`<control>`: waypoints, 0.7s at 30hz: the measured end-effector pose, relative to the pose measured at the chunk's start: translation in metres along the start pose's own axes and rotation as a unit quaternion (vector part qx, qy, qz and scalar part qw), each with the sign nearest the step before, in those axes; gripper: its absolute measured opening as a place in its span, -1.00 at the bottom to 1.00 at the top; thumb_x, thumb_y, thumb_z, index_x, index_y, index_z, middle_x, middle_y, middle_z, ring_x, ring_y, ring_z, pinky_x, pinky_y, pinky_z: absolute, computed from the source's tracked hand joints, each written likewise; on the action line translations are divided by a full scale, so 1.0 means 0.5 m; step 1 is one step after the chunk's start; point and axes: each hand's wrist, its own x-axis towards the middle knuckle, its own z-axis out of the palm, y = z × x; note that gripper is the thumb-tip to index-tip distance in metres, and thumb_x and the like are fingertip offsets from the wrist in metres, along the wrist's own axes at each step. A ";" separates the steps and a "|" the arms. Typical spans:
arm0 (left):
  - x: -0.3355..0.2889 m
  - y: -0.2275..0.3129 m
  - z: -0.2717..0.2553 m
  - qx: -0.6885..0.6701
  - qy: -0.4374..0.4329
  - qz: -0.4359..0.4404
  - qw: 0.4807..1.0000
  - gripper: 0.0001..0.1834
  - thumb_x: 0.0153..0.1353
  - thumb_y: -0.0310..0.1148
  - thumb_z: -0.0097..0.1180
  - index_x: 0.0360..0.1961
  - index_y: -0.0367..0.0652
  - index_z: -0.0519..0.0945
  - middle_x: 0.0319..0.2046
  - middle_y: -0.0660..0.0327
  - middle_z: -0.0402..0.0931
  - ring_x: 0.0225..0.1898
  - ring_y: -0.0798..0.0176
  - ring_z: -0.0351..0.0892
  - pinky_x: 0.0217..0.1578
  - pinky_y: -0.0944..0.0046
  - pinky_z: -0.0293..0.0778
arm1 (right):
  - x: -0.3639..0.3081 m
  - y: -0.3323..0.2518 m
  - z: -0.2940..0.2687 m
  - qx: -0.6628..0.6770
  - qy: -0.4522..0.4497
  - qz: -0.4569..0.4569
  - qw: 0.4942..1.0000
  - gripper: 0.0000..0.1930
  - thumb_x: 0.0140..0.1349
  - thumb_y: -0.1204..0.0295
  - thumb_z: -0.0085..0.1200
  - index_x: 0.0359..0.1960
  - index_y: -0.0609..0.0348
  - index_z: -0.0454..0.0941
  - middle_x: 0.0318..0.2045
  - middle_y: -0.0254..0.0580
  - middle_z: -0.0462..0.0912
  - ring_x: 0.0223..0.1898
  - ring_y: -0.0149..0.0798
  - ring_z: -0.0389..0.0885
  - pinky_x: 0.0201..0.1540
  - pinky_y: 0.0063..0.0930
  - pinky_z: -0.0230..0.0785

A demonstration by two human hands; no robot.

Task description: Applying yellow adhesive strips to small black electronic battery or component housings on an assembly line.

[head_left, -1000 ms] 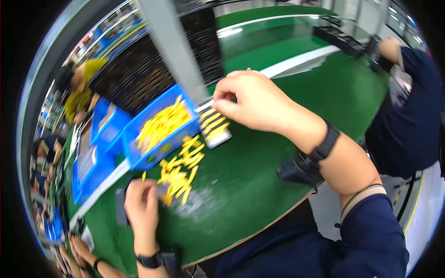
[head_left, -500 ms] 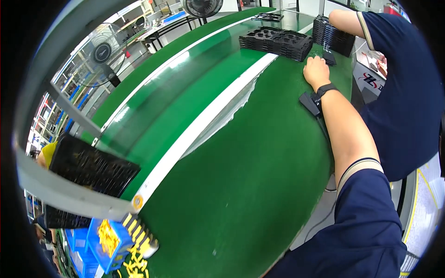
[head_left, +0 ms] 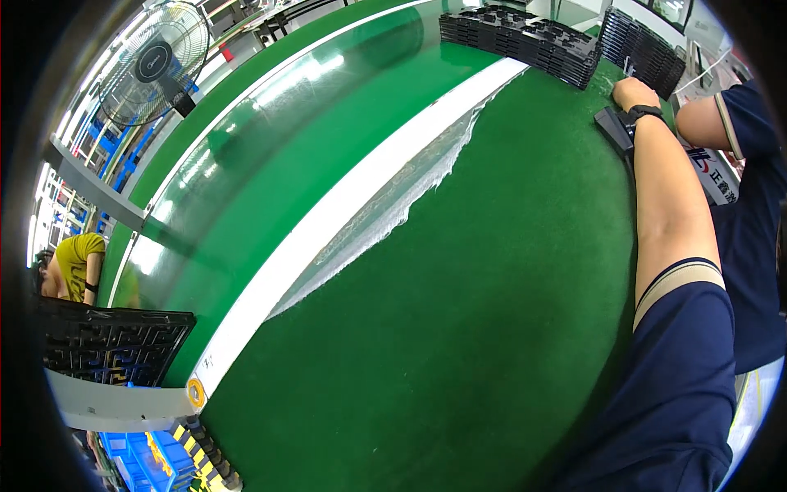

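My right hand, with a black band at the wrist, reaches to the far right of the green worktop. Its fingers look curled, and whatever they hold is hidden from me. Just beyond it, a rack of thin black trays stands on edge. To its left lies a stack of flat black moulded trays. A black box-shaped device with a cable rests beside my wrist, partly behind the forearm. My left hand is out of view.
A co-worker's bent elbow is close on the right. A white strip with torn clear film crosses the worktop. At the left are a grey frame bar, a black tray, blue bins, a person in yellow and a fan.
My view has turned, so the worktop's far end sits higher and further right. My hand stays by the tray rack; a small black piece seen beside it is now hidden. The co-worker's elbow has drawn back.
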 end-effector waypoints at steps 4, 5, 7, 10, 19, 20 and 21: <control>-0.021 -0.042 0.011 -0.077 0.012 -0.015 0.997 -0.87 0.12 -0.43 0.13 -0.33 -0.27 0.58 -0.51 0.19 0.52 -0.52 0.32 0.44 -0.44 0.37 0.37 | 0.019 0.012 0.029 -0.013 0.001 -0.008 1.000 -0.61 0.19 0.31 -0.18 0.02 0.07 0.53 0.10 -0.14 0.47 0.09 -0.06 0.46 -0.11 0.22 0.36; -0.020 -0.042 0.012 -0.084 0.007 -0.012 0.996 -0.88 0.11 -0.45 0.13 -0.34 -0.26 0.59 -0.51 0.18 0.53 -0.51 0.30 0.45 -0.42 0.35 0.38 | 0.036 0.029 0.045 -0.003 0.025 -0.014 1.000 -0.61 0.21 0.30 -0.23 -0.02 0.09 0.54 0.08 -0.09 0.49 0.08 -0.04 0.47 -0.07 0.13 0.36; -0.017 -0.036 0.011 -0.094 0.004 -0.015 0.995 -0.89 0.11 -0.46 0.12 -0.35 -0.25 0.59 -0.51 0.18 0.53 -0.50 0.28 0.46 -0.41 0.34 0.38 | -0.014 0.023 0.026 0.000 0.038 -0.007 0.999 -0.60 0.25 0.27 -0.29 -0.06 0.10 0.57 0.02 -0.03 0.52 0.08 -0.01 0.47 -0.03 0.03 0.37; -0.010 -0.035 0.013 -0.067 0.019 0.041 0.997 -0.89 0.10 -0.44 0.11 -0.36 -0.25 0.59 -0.51 0.16 0.54 -0.49 0.26 0.47 -0.40 0.32 0.39 | -0.089 0.031 0.003 0.026 0.099 0.024 0.994 -0.55 0.30 0.24 -0.40 -0.11 0.15 0.57 -0.07 0.04 0.57 0.00 0.05 0.53 0.03 -0.10 0.35; -0.021 -0.037 0.006 -0.162 -0.035 0.089 0.982 -0.90 0.07 -0.53 0.12 -0.34 -0.27 0.56 -0.53 0.13 0.52 -0.49 0.22 0.49 -0.43 0.28 0.39 | -0.595 -0.004 -0.193 0.531 -0.012 -0.280 0.800 -0.50 0.27 0.27 -0.08 0.25 0.02 0.24 -0.30 -0.05 0.57 -0.35 -0.28 0.53 -0.34 -0.40 0.43; -0.027 -0.051 0.000 -0.170 -0.042 0.123 0.977 -0.93 0.10 -0.51 0.08 -0.40 -0.28 0.54 -0.53 0.15 0.50 -0.45 0.29 0.47 -0.42 0.33 0.39 | -0.683 -0.019 -0.229 0.607 -0.093 -0.302 0.729 -0.48 0.28 0.27 -0.08 0.27 0.08 0.21 -0.27 -0.12 0.54 -0.33 -0.36 0.49 -0.34 -0.49 0.41; -0.031 -0.067 -0.005 -0.176 -0.046 0.156 0.971 -0.90 0.14 -0.48 0.04 -0.45 -0.30 0.52 -0.52 0.17 0.49 -0.42 0.37 0.45 -0.41 0.38 0.38 | -0.767 -0.031 -0.264 0.671 -0.175 -0.320 0.645 -0.46 0.29 0.27 -0.08 0.28 0.14 0.18 -0.24 -0.18 0.51 -0.31 -0.43 0.44 -0.34 -0.57 0.38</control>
